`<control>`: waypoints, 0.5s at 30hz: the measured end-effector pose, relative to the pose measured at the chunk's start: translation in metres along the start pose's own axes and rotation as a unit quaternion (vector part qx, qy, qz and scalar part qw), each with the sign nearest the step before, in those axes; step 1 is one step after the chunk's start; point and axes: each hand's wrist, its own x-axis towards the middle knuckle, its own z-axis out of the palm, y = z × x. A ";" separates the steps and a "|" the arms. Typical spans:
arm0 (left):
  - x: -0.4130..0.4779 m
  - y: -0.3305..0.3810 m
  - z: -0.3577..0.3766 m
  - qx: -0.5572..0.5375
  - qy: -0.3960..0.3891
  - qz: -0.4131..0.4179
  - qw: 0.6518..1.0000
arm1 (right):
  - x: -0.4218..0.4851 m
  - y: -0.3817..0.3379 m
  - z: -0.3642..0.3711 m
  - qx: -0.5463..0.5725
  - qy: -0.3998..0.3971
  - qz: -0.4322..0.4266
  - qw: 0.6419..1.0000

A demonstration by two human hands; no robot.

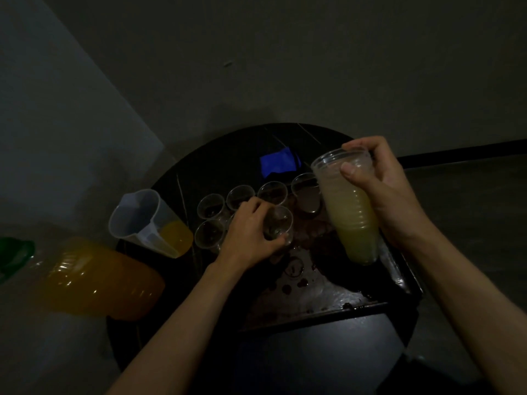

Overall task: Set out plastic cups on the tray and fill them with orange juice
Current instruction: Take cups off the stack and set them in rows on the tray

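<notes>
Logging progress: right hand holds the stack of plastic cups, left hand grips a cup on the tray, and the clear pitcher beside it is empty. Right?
Not empty: in the head view the clear pitcher has orange juice in its lower part. The right hand does hold the stack of plastic cups, and the left hand grips a cup on the tray.

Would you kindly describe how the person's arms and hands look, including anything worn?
The left hand and right hand are bare: no gloves, and no rings or watch discernible in the dim light. Both forearms are uncovered to the frame's edge; no sleeves show.
</notes>
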 end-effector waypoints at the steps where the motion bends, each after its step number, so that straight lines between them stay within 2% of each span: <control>1: 0.000 0.000 0.000 0.000 0.005 0.003 1.000 | 0.000 0.000 0.000 0.002 0.000 -0.001 1.000; 6: 0.002 0.005 -0.004 -0.009 0.033 0.001 0.999 | 0.000 0.001 -0.001 0.003 -0.006 0.003 1.000; 8: 0.009 0.018 -0.016 -0.070 0.086 -0.001 0.994 | 0.001 0.002 -0.001 0.005 -0.006 0.008 1.000; 10: 0.023 0.042 -0.034 -0.189 0.110 0.010 0.976 | 0.002 0.003 -0.002 0.006 -0.006 0.020 1.000; 13: 0.045 0.081 -0.066 -0.332 0.025 0.042 0.942 | 0.001 0.001 -0.001 0.014 0.003 0.034 0.999; 15: 0.057 0.100 -0.078 -0.325 -0.046 0.063 0.943 | 0.000 -0.003 -0.002 0.014 0.007 0.026 1.000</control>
